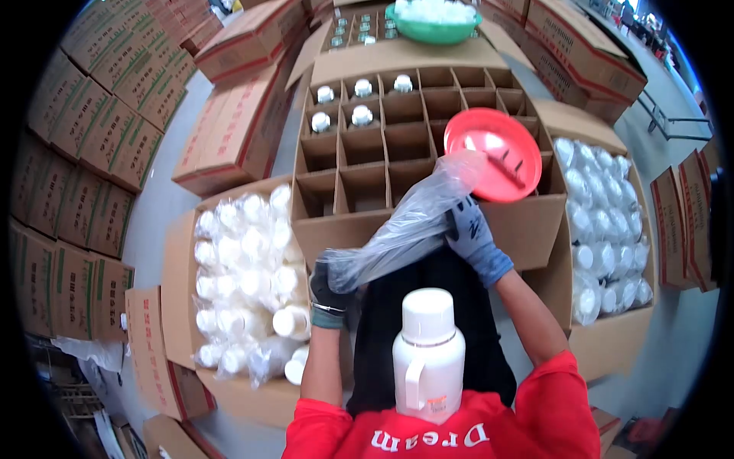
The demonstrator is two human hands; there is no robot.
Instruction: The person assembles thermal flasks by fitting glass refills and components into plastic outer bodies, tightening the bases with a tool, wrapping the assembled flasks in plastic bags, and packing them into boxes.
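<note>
A clear plastic bag (409, 222) stretches between my gloved hands over the front edge of the divided carton (505, 229). My left hand (332, 287) grips the bag's lower left end. My right hand (468, 229) holds its other side, beneath a red plastic basin (527, 157). The basin rests on the carton's dividers with a thin dark item in it. Several white-capped bottles (362, 115) stand in the carton's back left compartments. A white jug with a handle (430, 359) is upright against my red shirt, between my arms.
Open cartons of bagged white bottles stand at left (248, 252) and right (604, 222). Behind is another divided carton with a green basin (436, 27) on it. Closed boxes (237, 115) lie at the back left, and stacked cartons (99, 107) line the far left.
</note>
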